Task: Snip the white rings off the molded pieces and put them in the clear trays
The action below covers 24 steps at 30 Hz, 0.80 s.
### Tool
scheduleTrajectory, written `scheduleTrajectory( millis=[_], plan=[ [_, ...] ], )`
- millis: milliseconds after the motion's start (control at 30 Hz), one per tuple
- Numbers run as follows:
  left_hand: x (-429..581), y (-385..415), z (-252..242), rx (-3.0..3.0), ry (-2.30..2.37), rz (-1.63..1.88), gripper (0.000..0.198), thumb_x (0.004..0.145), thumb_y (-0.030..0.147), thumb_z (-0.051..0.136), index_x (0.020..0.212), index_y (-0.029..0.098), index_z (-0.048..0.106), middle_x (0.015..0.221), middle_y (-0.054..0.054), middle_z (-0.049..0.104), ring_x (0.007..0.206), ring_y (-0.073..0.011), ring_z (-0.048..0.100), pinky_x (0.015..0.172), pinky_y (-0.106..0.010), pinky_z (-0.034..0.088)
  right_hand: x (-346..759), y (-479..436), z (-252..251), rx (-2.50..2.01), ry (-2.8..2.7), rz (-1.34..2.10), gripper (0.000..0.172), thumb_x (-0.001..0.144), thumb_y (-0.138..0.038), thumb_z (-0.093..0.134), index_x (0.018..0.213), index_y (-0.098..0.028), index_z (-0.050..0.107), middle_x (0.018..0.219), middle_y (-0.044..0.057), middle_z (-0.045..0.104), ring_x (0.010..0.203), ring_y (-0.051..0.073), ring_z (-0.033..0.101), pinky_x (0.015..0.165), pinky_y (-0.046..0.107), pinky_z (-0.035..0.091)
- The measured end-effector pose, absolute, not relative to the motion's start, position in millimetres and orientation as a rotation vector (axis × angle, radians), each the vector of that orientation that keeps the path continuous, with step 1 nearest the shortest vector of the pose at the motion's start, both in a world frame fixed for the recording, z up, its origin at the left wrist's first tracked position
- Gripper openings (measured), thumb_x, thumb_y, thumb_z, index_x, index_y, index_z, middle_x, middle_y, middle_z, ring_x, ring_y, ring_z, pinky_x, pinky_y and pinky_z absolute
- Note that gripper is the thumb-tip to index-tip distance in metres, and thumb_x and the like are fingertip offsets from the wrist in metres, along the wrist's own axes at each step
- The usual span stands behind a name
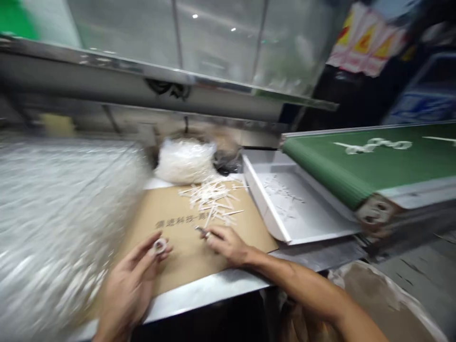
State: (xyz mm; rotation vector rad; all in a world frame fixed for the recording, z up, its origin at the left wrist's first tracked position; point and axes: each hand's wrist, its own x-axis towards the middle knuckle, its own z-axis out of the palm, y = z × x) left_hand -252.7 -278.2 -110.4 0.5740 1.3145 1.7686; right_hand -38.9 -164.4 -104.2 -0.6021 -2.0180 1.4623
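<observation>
My left hand (130, 280) pinches a small white plastic ring (159, 245) between thumb and fingers, just above the near edge of a brown cardboard sheet (185, 251). My right hand (225, 244) rests on the cardboard, its fingertips closed on a small pointed metal-tipped tool (199, 229). The tool is partly hidden by the fingers. A loose pile of thin white plastic strips (210, 199) lies on the cardboard just beyond that hand. Behind the pile sits a clear bag of white parts (185, 161).
A shallow metal tray (295, 204) with white scraps stands to the right, below the end of a green conveyor belt (356, 161) carrying white pieces (372, 145). A motion-blurred heap of white parts (60, 228) fills the left. A steel bench edge (206, 289) runs in front.
</observation>
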Motion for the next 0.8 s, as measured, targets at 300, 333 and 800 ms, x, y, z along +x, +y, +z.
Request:
scheduleTrajectory(
  millis=[300,333,800],
  plan=[
    [-217,-318,-77,0.575,0.997,1.892,0.028,0.08,0.021,0.081,0.107,0.018,0.074,0.089,-0.004,0.072,0.079,-0.015,0.073,0.076,-0.023,0.058,-40,-163,-123,-0.493,-1.624,1.876,0.039,0.102,-0.049,0.046,0.124,-0.021,0.061,0.101,0.006,0.058,0.089,0.02,0.057,0.085,0.035,0.047],
    [-215,-320,-75,0.576,0.972,1.893,0.027,0.081,0.02,0.08,0.107,0.019,0.074,0.088,-0.003,0.071,0.079,-0.0148,0.073,0.076,-0.023,0.058,-41,-164,-122,-0.475,-1.554,1.92,0.039,0.101,-0.05,0.047,0.124,-0.022,0.062,0.103,0.007,0.059,0.092,0.021,0.058,0.089,0.036,0.048],
    [-211,-328,-69,0.573,0.827,1.889,0.018,0.085,0.021,0.075,0.102,0.016,0.071,0.108,-0.011,0.075,0.081,-0.0162,0.074,0.074,-0.023,0.056,-42,-162,-123,-0.506,-1.283,2.022,0.031,0.098,-0.047,0.053,0.12,-0.03,0.067,0.138,0.006,0.059,0.125,0.029,0.059,0.12,0.053,0.035]
  ],
)
